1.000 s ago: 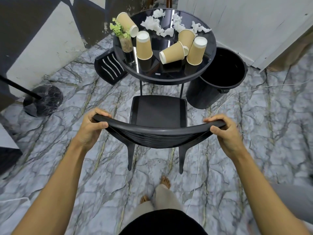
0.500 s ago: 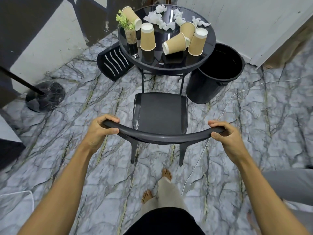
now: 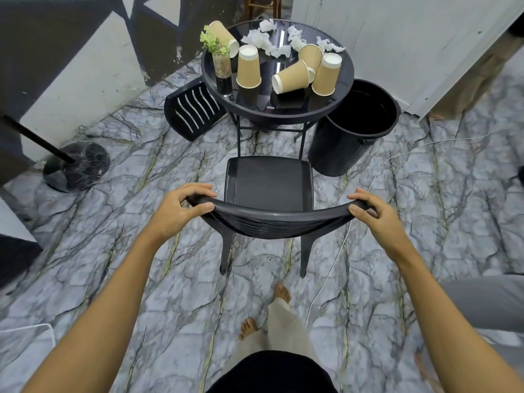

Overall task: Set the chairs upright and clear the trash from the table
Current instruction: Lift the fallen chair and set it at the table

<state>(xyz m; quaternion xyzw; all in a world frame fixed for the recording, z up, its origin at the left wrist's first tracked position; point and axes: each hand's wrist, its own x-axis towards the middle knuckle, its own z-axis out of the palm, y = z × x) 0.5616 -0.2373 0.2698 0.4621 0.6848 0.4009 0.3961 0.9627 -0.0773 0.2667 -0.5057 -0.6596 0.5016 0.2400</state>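
Left to right: left hand (image 3: 177, 211) and right hand (image 3: 375, 214) each have a closed grip on one end of the upright chair (image 3: 269, 191) backrest, its long axis crosswise between them. Second chair (image 3: 192, 109) lies tipped left of the desk (image 3: 344, 89), nearer the left hand; cups (image 3: 292, 78) sit on the desk.

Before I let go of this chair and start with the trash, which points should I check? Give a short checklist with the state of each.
1. Black plastic chair upright: ok.
2. All four chair legs on the marble floor: cannot tell, front legs hidden.
3. Left hand and right hand grip on the backrest: ok.
4. Second black chair upright: not ok, it lies tipped beside the round black glass table.
5. Brown paper cups and white crumpled tissues cleared: not ok.
6. Black round bin open, beside the table: ok.
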